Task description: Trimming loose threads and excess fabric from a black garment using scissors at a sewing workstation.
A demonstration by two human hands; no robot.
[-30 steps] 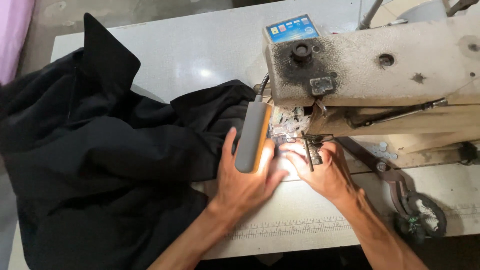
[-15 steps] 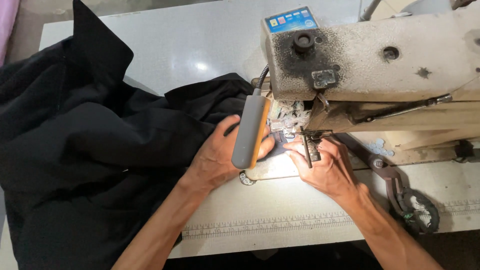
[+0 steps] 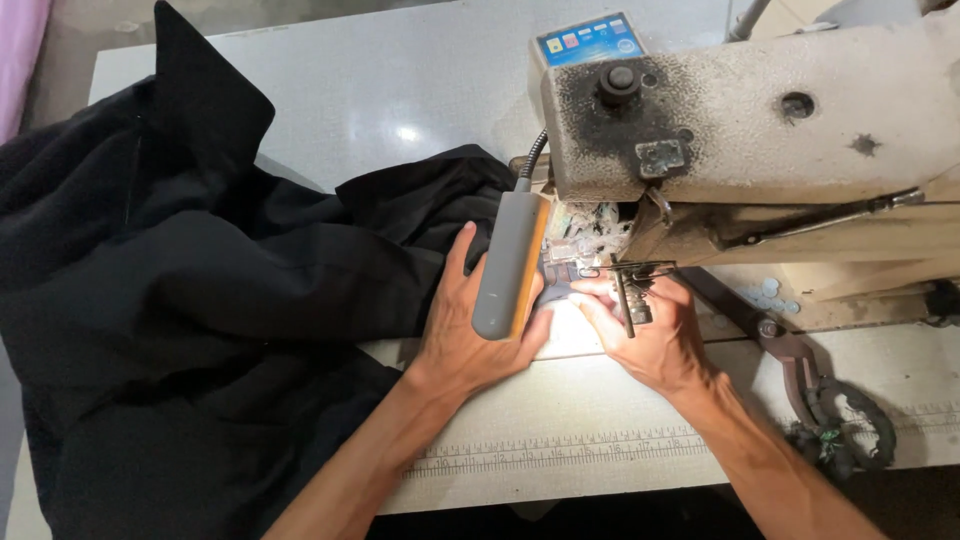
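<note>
Nearest you, a printed ruler strip (image 3: 560, 450) runs along the front edge of the table (image 3: 350, 90), where it sits ready for measuring cloth against the edge.

Your left hand (image 3: 470, 325) lies palm down, fingers spread and flat, pressing the black cloth (image 3: 200, 300) to the table just left of the needle area; it grips nothing, it only pins the cloth so that it cannot slide. Your right hand (image 3: 650, 335) rests beside it under the machine head, fingertips bent down onto the lit patch of cloth at the metal clamp (image 3: 630, 290). Whether those fingers pinch the cloth or merely press it cannot be told, since the clamp hides them.

The two hands nearly touch, which keeps the small stretch of cloth between them taut and flat.

A grey lamp (image 3: 510, 265) on a bendy neck hangs just above your left hand, aimed down so that its light falls on the work point.

The bulk of the black cloth spreads leftward and spills over the table's left edge, well away from the needle.

At the right front edge a dark metal lever (image 3: 810, 375) lies beside the machine base. Farthest, the worn cream sewing machine (image 3: 760, 120) spans the right side, with a small control panel (image 3: 590, 40) toward the far edge.
</note>
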